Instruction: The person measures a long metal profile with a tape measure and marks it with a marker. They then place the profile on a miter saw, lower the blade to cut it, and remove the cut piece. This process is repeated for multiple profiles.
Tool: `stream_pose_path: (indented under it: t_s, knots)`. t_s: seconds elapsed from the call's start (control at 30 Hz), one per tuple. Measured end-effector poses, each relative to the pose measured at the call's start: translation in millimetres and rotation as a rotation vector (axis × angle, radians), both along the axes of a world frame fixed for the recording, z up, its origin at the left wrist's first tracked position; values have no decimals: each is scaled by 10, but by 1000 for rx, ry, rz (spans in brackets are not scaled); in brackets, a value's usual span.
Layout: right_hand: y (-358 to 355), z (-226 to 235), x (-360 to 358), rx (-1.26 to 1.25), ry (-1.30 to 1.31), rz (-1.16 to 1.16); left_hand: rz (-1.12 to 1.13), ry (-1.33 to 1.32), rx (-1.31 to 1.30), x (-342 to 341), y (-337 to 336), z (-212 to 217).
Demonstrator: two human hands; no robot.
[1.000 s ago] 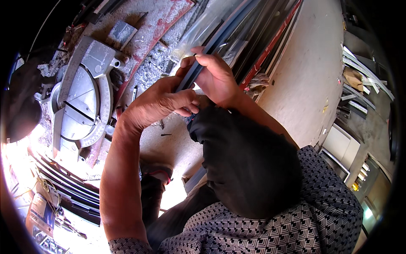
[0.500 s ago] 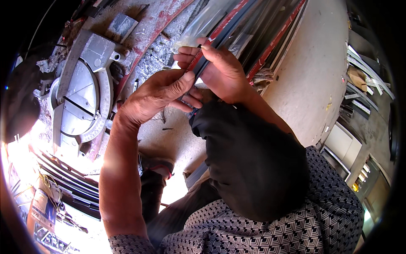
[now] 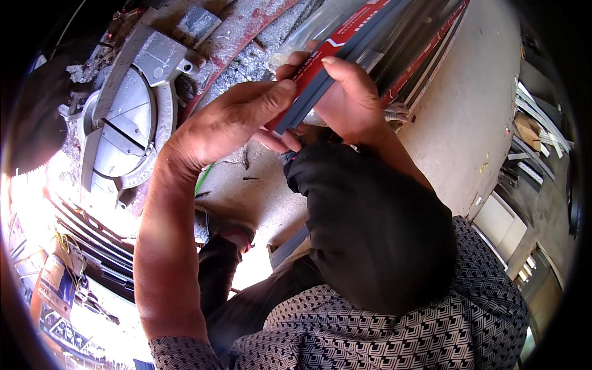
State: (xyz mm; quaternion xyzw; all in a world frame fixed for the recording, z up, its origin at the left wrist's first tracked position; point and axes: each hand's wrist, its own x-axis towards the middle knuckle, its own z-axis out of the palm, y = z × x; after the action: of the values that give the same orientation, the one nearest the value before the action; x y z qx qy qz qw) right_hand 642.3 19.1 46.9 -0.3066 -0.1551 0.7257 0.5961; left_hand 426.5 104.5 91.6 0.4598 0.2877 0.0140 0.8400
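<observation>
A long metal profile (image 3: 306, 103) with a dark grey grooved face and a red printed film along one side slants from between my hands to the top edge. My left hand (image 3: 237, 120) grips its near end, thumb on the red film and fingers curled beneath. My right hand (image 3: 353, 97) holds it a little farther up, thumb along the grey side and fingertips showing past the red side. A black cloth shape (image 3: 376, 228) covers part of my right forearm. Farther up, clear plastic wrap (image 3: 302, 37) lies beside the profile.
At the left stands a round metal saw table (image 3: 126, 123) with an angle scale, dusted with shavings. More long red-and-black profiles (image 3: 425, 58) lie beyond my right hand, near a glove (image 3: 396, 112). White strips (image 3: 536, 114) are heaped on the far right.
The profile has turned in my hands, so its red film and grey face show wider. Both hands have spread slightly apart along it. The whole scene has shifted a little to the right.
</observation>
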Motion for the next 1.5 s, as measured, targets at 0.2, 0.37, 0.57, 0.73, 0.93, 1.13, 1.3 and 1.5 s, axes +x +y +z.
stream_pose_path:
  t_s: [0.2, 0.37, 0.57, 0.73, 0.93, 1.13, 1.3, 1.5]
  knots:
    - [171, 556, -87, -10, 17, -96, 35, 82, 535, -148, -101, 644]
    - [323, 1123, -75, 68, 86, -82, 196, 100, 924, -223, -227, 1133]
    - [342, 1775, -39, 66, 73, -85, 281, 3, 1258, -180, -294, 1542]
    - [269, 2106, 16, 105, 26, -89, 321, -111, 1354, -66, -297, 1684]
    - [163, 2268, 121, 109, -20, -52, 340, -191, 1111, 21, -372, 1732]
    - [167, 2353, 148, 101, -46, -52, 332, -219, 845, 52, -376, 1778]
    - [151, 2384, 91, 120, -80, -76, 380, -298, 762, 85, -385, 1701]
    - [231, 2285, 242, 118, -72, 81, 352, -279, 697, 43, -374, 1674]
